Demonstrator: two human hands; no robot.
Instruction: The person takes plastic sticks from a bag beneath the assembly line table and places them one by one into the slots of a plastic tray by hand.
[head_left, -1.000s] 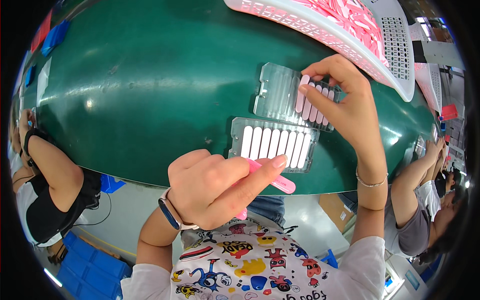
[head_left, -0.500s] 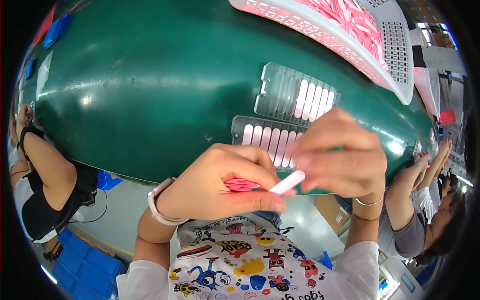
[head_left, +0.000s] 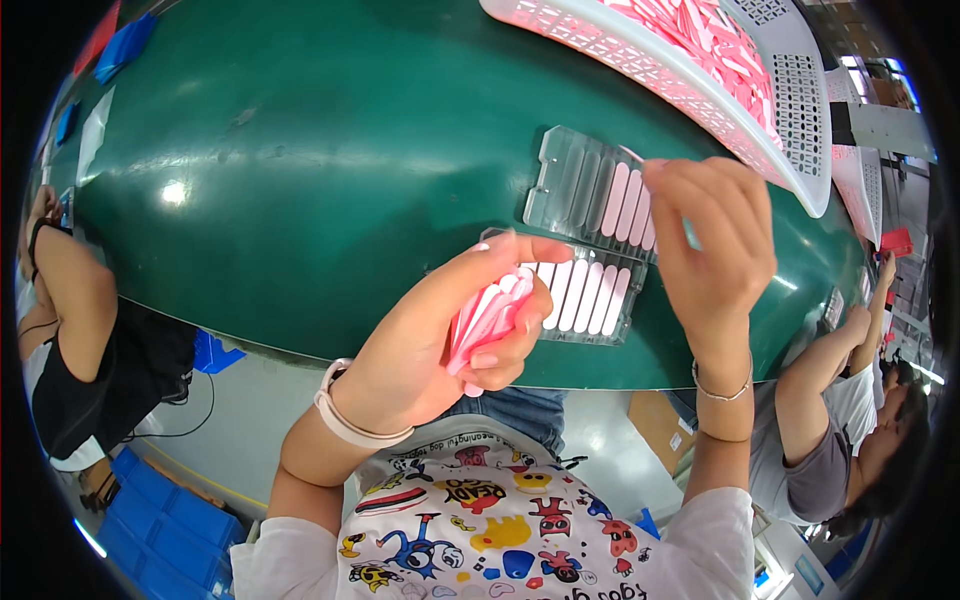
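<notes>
A bundle of small pink-and-white nail files [head_left: 490, 318] with rounded ends sits in my left hand [head_left: 425, 345], which is closed around it over the table's near edge. My right hand [head_left: 718, 235] pinches a single nail file [head_left: 631, 154], seen almost edge-on, above the far clear tray [head_left: 562, 185]. That tray holds several pale pink files in its right slots, partly covered by my right hand; its left slots are bare. Closer to me lies a second clear tray [head_left: 634, 312] with a row of files, its left end hidden behind my left hand.
A white perforated basket [head_left: 650, 90] heaped with pink files [head_left: 715, 50] stands at the far right of the green table [head_left: 300, 200]. Blue pieces [head_left: 125, 48] lie far left. Other people work at both sides. Blue crates [head_left: 165, 530] stand on the floor at left.
My right hand has moved away and up from the left hand to the far tray with a file. My left hand has turned, showing its bundle of files upright.
</notes>
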